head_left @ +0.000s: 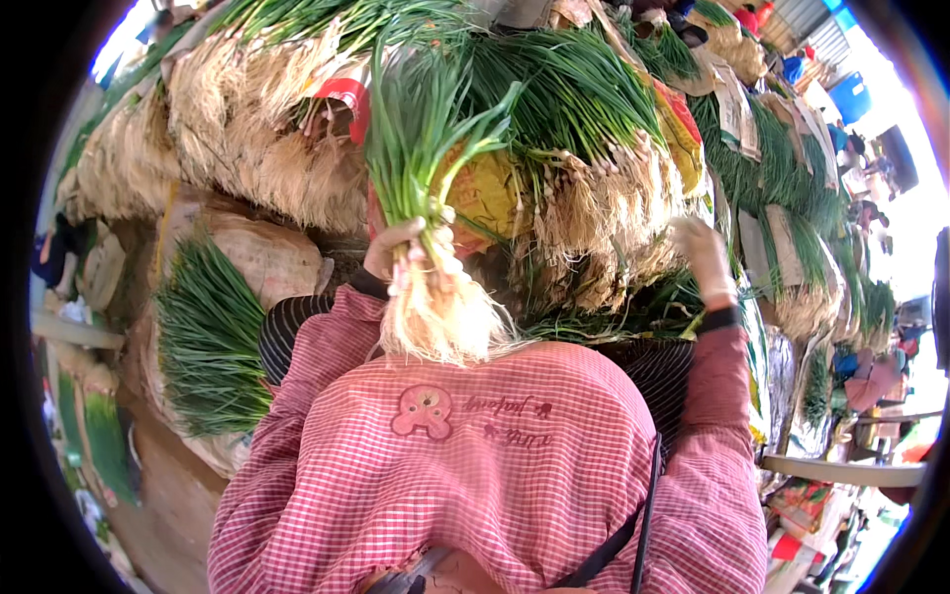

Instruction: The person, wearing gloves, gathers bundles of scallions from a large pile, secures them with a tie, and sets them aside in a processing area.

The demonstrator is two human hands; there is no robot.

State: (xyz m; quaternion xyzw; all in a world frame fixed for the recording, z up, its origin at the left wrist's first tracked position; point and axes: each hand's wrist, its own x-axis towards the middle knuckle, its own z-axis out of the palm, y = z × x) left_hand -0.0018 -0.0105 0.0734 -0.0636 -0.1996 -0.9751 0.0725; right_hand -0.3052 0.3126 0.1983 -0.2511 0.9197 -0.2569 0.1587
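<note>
My left hand (393, 243) grips a bunch of green onions (427, 178) just above the bulbs. Its leaves point away from me, and its long pale roots (441, 319) hang toward my checked smock. My right hand (701, 256), blurred, is raised at the right beside the roots of a large onion pile (601, 193); whether its fingers hold anything cannot be made out. Behind the held bunch is yellow printed sacking (486, 193). Below the right-hand pile, loose green leaves and trimmings (616, 319) lie close to my lap.
Another rooted onion heap (252, 141) stands at the far left. Beside my left elbow lies a bundle of greens (211, 341) on sacking (260, 256). More piles (787, 163) line the right, with people farther off. A pale bar (842, 471) juts in at lower right.
</note>
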